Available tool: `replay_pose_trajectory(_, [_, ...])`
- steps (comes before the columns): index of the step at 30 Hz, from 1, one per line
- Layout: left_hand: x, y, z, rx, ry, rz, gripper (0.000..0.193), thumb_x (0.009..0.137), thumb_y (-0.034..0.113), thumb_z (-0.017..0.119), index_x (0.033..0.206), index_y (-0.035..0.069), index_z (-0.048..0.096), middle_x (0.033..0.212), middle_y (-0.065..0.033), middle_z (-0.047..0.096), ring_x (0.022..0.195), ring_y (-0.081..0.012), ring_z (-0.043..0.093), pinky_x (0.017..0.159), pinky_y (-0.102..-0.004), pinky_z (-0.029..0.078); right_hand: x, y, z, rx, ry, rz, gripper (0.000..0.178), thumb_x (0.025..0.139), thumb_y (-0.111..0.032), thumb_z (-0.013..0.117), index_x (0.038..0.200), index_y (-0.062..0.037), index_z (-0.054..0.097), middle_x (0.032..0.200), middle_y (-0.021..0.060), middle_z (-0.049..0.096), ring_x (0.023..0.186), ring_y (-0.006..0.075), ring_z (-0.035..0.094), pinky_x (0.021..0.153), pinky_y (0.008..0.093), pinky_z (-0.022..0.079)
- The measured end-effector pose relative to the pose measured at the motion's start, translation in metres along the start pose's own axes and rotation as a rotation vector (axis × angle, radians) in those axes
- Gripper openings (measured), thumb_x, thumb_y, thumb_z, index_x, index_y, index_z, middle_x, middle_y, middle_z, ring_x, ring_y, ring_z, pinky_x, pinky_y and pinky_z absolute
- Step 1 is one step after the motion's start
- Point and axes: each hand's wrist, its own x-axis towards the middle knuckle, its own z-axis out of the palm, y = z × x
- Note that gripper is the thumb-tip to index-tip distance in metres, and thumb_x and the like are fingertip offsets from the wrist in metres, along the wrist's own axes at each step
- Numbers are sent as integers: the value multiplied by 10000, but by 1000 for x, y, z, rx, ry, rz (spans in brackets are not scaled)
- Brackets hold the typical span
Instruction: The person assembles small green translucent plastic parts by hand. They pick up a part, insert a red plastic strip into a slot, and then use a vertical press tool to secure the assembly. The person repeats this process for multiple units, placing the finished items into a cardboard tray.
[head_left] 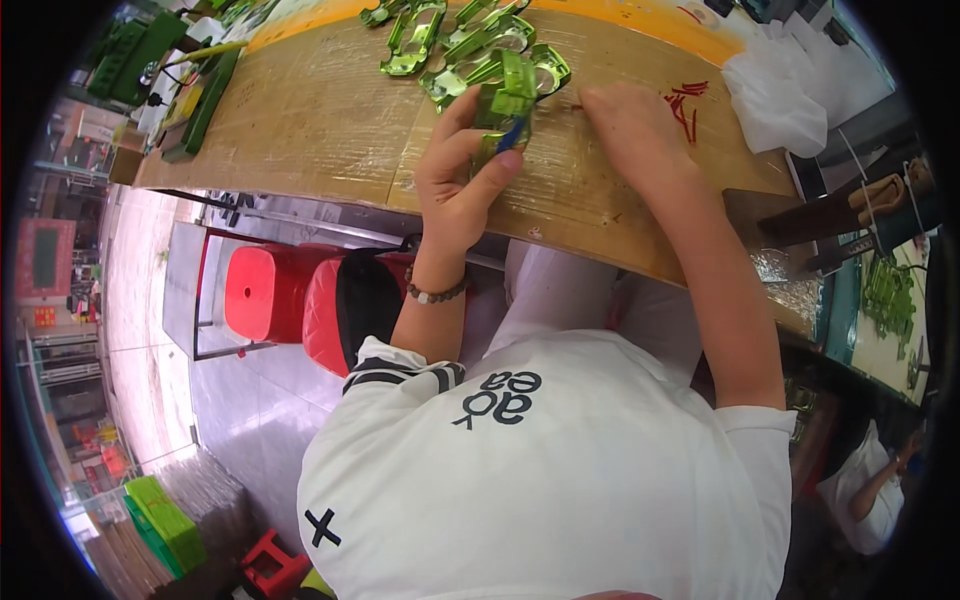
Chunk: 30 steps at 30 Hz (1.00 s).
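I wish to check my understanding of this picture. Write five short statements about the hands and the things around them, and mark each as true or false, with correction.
1. The left hand holds a green part. True.
2. The beaded bracelet is on the right wrist. False: it is on the left wrist.
3. Thin red pieces lie on the table, to the right of the right hand. True.
4. The stools are blue. False: they are red.
5. Crumpled white plastic lies toward the table's right end. True.

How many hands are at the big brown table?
2: the left hand holds a shiny green part, and the right hand is left of the red strips. Both show plainly.
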Motion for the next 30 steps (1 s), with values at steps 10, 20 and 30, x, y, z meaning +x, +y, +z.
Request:
replay_pose_trajectory(10, [-20, 36, 53, -460, -189, -423, 122, 750, 51, 631, 857, -7, 619, 1238, -193, 452, 1111, -235, 449, 933, -345, 317, -97, -3, -75, 441, 595, 58, 153, 731, -52, 604, 871, -32, 662, 771, 125, 637, 672, 233, 618, 594, 297, 502])
replay_pose_trajectory(20, [-28, 48, 77, -558, -443, -539, 163, 742, 86, 655, 860, -26, 636, 1223, -209, 460, 1111, -243, 451, 937, -361, 323, -120, 5, -93, 361, 704, -187, 220, 652, 141, 621, 865, 87, 625, 820, 191, 635, 744, 262, 639, 646, 288, 539])
replay_pose_trajectory(30, [-31, 51, 84, -546, -451, -540, 173, 736, 24, 652, 896, -35, 622, 1227, -198, 451, 1111, -242, 452, 936, -344, 321, -130, 10, -77, 364, 725, -185, 261, 618, 61, 638, 879, 45, 639, 864, 171, 622, 770, 271, 634, 663, 309, 541])
